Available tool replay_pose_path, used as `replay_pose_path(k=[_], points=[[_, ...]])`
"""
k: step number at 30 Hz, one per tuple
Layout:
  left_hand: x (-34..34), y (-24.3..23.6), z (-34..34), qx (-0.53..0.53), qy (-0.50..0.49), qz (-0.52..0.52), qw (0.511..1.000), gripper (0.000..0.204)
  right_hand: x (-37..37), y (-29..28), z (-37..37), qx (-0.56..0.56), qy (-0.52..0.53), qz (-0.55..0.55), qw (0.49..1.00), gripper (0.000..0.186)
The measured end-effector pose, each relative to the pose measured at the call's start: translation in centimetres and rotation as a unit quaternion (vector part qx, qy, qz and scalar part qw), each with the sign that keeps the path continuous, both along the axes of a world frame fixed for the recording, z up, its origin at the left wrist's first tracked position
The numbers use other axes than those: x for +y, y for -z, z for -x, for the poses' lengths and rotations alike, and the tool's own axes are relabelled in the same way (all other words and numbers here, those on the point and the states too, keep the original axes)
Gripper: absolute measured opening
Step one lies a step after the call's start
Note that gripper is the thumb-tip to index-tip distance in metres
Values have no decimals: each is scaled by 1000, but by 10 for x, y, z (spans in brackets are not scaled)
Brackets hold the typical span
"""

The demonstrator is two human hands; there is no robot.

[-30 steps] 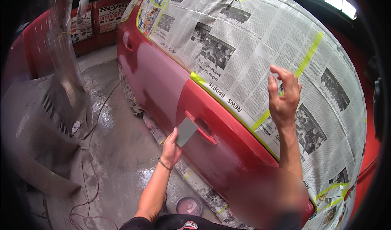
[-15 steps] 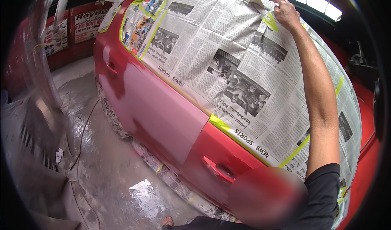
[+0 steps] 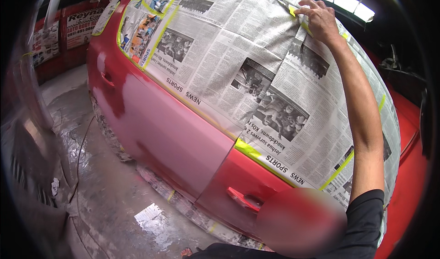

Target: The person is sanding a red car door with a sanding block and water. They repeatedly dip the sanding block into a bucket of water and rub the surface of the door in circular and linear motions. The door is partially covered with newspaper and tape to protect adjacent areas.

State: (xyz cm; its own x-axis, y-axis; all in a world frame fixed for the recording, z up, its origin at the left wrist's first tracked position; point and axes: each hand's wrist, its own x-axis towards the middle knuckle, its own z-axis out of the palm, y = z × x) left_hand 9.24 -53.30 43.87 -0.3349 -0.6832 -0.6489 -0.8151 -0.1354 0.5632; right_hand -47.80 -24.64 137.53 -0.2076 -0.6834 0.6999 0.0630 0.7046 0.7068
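Note:
My right hand [image 3: 319, 21] reaches up over the car's newspaper-covered upper side, its arm bare below a black short sleeve. One digit presses on a strip of yellow masking tape [image 3: 292, 11] at a paper seam, while another finger stays raised and apart. More tape runs under the hand, partly hidden by it. The newspaper [image 3: 220, 52] covers the windows and roof, with creases near the seam. Below lies the red car side [image 3: 169, 126], with a dull pinkish patch across one door. My left hand is out of view.
Paper wrapping [image 3: 178, 199] runs along the car's lower edge. On the grey floor [image 3: 110, 185] lie a dark hose [image 3: 79, 162] and a pale sheet [image 3: 151, 215]. Translucent plastic sheeting [image 3: 27, 89] hangs at the left. My foot [image 3: 186, 251] shows at the bottom. A blurred round patch hides part of the door.
My right hand has come down onto the seam, a digit now touching the tape. A loose tape piece below the hand now lies closer along the seam. The view has shifted slightly right.

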Motion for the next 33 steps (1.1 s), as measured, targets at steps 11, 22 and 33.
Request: replay_pose_path(k=[11,22,33], points=[[6,9,19,-13,43,-13,999,43,-7,14,-10,-42,3,-85,995,34],[17,28,-19,-40,62,-22,997,44,-40,46,-11,-28,81,-50,995,43],[56,67,23,195,52,-84,976,48,-14,28,-5,-98,-21,104,990,59]])
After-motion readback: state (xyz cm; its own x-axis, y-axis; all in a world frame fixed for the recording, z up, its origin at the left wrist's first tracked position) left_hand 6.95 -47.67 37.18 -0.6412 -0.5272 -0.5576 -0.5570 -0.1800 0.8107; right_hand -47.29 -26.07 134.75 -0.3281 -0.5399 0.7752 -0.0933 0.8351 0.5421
